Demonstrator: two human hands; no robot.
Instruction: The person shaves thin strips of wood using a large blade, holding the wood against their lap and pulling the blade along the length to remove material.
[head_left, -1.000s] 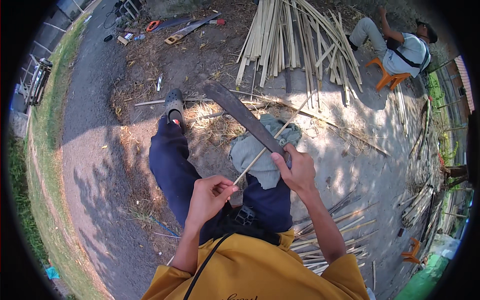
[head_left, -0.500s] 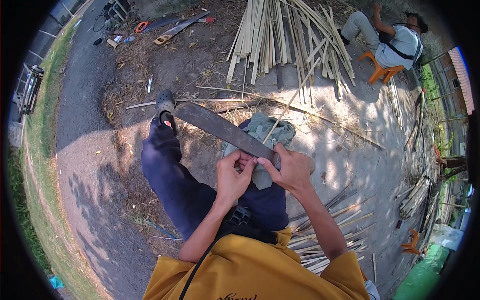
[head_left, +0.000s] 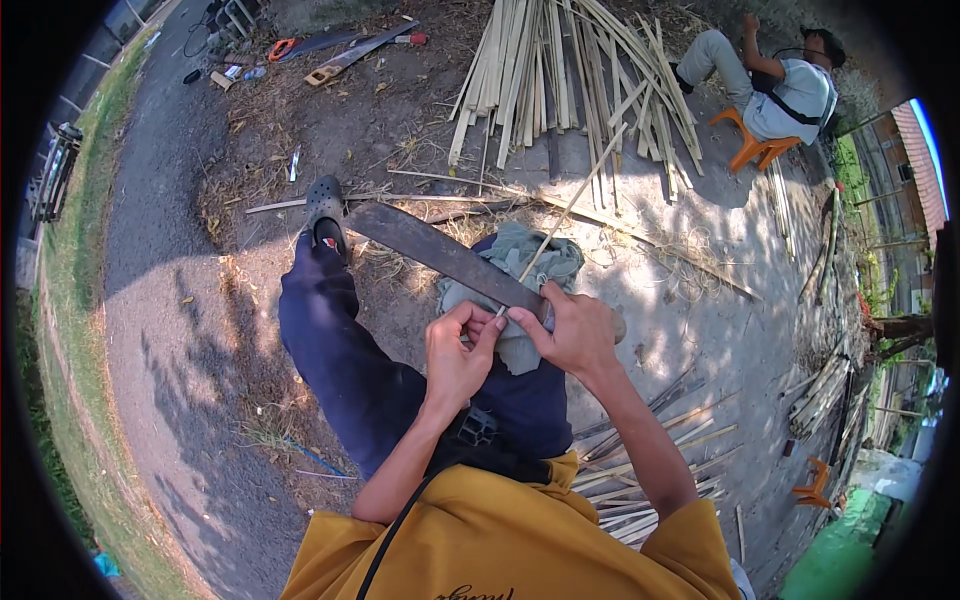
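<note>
My right hand (head_left: pixel 578 330) grips the handle of a long dark machete (head_left: pixel 440 253), whose blade points up and left over my knee. My left hand (head_left: pixel 457 352) pinches the near end of a thin bamboo strip (head_left: pixel 572 203) right at the blade, beside the right hand. The strip runs up and to the right, away from me. A grey-green cloth (head_left: pixel 525 262) lies over my right knee under the blade. I sit with dark blue trousers, my left leg stretched out to a dark clog (head_left: pixel 325 209).
A big pile of split bamboo slats (head_left: pixel 560 70) lies ahead. More thin strips (head_left: pixel 650 470) lie on the ground at my right. Another person (head_left: pixel 775 80) sits on an orange stool at the upper right. A saw and tools (head_left: pixel 345 50) lie at the upper left, next to a paved path.
My left hand has moved up from near my lap to the blade, drawing the bamboo strip with it. The machete stays across my knee in my right hand.
</note>
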